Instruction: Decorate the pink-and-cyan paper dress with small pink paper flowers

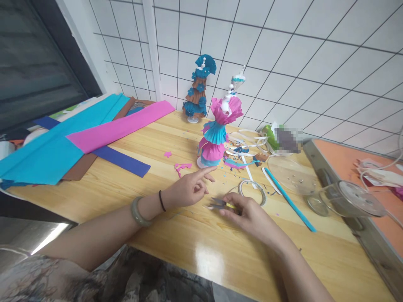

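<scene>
My right hand rests on the wooden table, fingers closed around small scissors whose blades stick out to the left. My left hand lies just left of the blades with the index finger stretched toward the white base of a pink and blue crepe-paper figure; its other fingers are curled and hold nothing. A green bangle and a black band sit on my left wrist. A tape roll lies right behind my right hand.
Crepe-paper sheets in cyan, pink, dark blue and brown cover the table's left. A blue and brown paper figure stands by the tiled wall. Paper scraps, a blue strip, a clear lid and a glass jar lie right.
</scene>
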`<move>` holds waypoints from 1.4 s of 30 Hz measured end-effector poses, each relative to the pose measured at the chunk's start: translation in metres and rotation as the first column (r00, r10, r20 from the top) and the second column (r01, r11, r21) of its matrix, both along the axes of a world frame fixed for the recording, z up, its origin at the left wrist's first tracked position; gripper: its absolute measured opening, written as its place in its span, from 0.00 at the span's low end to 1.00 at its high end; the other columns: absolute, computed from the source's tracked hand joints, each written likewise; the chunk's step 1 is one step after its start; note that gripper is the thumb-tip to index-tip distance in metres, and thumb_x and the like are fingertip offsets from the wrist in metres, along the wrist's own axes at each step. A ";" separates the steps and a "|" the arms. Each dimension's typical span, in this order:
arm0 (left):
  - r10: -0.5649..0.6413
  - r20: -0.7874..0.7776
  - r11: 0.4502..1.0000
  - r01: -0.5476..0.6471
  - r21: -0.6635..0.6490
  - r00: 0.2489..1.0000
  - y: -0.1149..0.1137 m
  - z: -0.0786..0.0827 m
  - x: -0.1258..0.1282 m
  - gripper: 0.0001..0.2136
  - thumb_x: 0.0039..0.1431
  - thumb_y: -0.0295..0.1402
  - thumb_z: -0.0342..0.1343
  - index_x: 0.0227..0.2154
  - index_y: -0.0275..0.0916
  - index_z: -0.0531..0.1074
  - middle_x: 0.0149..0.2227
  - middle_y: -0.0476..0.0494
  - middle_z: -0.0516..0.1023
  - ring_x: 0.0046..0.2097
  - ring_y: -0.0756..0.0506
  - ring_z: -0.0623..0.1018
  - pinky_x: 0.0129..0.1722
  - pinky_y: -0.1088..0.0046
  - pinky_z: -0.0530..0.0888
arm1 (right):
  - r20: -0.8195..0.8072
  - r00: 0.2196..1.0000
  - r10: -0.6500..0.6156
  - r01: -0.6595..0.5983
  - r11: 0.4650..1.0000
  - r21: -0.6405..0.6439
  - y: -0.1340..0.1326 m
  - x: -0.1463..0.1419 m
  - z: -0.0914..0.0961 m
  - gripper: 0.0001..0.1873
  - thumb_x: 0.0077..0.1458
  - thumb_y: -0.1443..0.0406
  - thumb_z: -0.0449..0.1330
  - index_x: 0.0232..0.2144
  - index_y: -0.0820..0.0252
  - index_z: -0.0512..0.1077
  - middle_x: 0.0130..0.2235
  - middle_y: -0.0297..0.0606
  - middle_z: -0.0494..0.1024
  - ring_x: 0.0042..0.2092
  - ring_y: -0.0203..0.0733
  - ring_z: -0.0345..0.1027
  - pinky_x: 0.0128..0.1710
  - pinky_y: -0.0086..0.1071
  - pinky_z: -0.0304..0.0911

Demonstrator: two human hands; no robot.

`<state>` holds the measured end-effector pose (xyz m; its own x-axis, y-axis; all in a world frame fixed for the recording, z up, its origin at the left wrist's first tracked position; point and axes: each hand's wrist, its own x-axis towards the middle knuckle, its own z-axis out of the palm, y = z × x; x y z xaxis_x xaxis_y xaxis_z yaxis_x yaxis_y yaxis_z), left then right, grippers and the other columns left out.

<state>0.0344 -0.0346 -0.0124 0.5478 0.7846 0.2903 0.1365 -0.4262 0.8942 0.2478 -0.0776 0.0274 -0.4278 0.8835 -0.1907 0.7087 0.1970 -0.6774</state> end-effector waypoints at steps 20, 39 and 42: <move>-0.054 0.058 0.995 0.058 -0.076 0.997 -0.005 0.003 0.005 0.31 0.51 0.20 0.48 0.58 0.39 0.49 0.42 0.38 0.71 0.40 0.50 0.75 0.40 0.72 0.71 | -0.115 0.987 0.113 -0.113 0.994 0.013 -0.009 -0.003 0.008 0.16 0.48 0.54 0.59 0.33 0.60 0.73 0.27 0.35 0.71 0.28 0.35 0.59 0.27 0.29 0.56; -0.118 -0.008 0.993 0.118 0.015 0.993 -0.004 -0.002 0.001 0.31 0.50 0.21 0.48 0.58 0.41 0.49 0.50 0.36 0.66 0.41 0.51 0.73 0.40 0.72 0.72 | -0.212 0.964 -0.161 0.175 0.983 0.047 0.013 0.033 0.009 0.14 0.46 0.56 0.60 0.29 0.59 0.63 0.28 0.32 0.63 0.30 0.36 0.58 0.29 0.29 0.58; -0.140 0.036 0.990 0.141 -0.015 0.989 -0.006 0.001 0.002 0.32 0.50 0.20 0.48 0.59 0.42 0.48 0.50 0.35 0.65 0.44 0.49 0.73 0.42 0.71 0.72 | -0.301 0.950 -0.084 0.088 0.996 -0.002 0.008 0.029 0.012 0.13 0.49 0.56 0.58 0.28 0.60 0.64 0.28 0.34 0.65 0.30 0.37 0.60 0.29 0.29 0.59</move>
